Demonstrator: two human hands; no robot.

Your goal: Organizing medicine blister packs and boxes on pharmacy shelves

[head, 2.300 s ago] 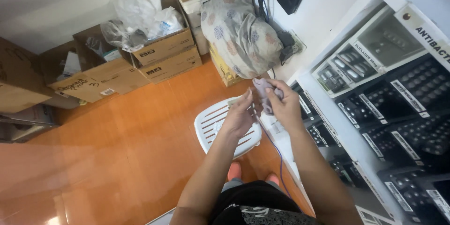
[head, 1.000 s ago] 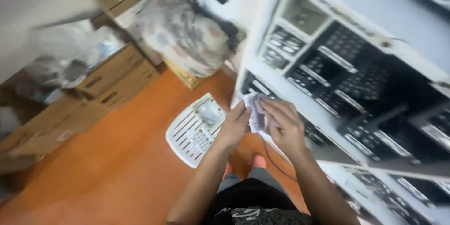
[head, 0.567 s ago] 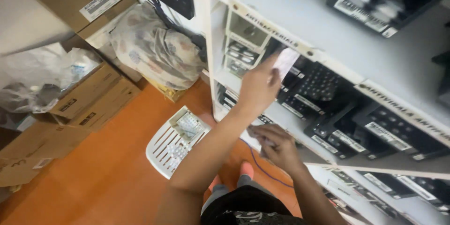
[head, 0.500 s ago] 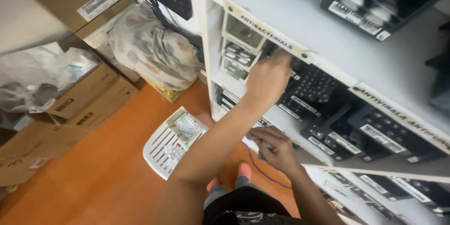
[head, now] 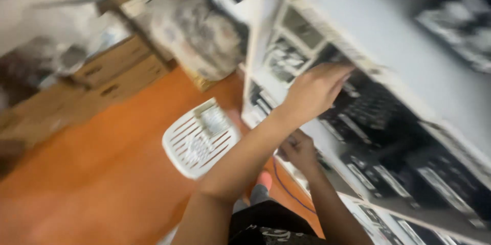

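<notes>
Orange floor (head: 102, 173) fills the lower left of my view, blurred by the camera's motion. White shelving (head: 409, 66) takes up the whole right side, its compartments packed with dark boxed items (head: 373, 117) that I cannot make out in detail. Against the far wall I see stacked brown cardboard boxes (head: 117, 68), and just beside them a bulging patterned bag (head: 197, 35) standing at the near end of the shelving. On the floor, close to the shelf's lower corner, sits a white slatted plastic stool (head: 197, 140) with a small pale packet (head: 212, 117) lying on its seat.

I have my left arm stretched up and across. The left hand (head: 312, 91) reaches into a shelf compartment among the dark boxed items, fingers (head: 337, 71) extended forward and close together, their tips at the compartment's upper edge; whether they grip anything I cannot tell through the blur. The right hand (head: 296, 150) is lower, at the edge of the shelf below, fingers curled inward; whether it holds something I cannot tell. A thin purple cord (head: 281, 183) hangs just below that hand, running down in front of the lower shelf.
</notes>
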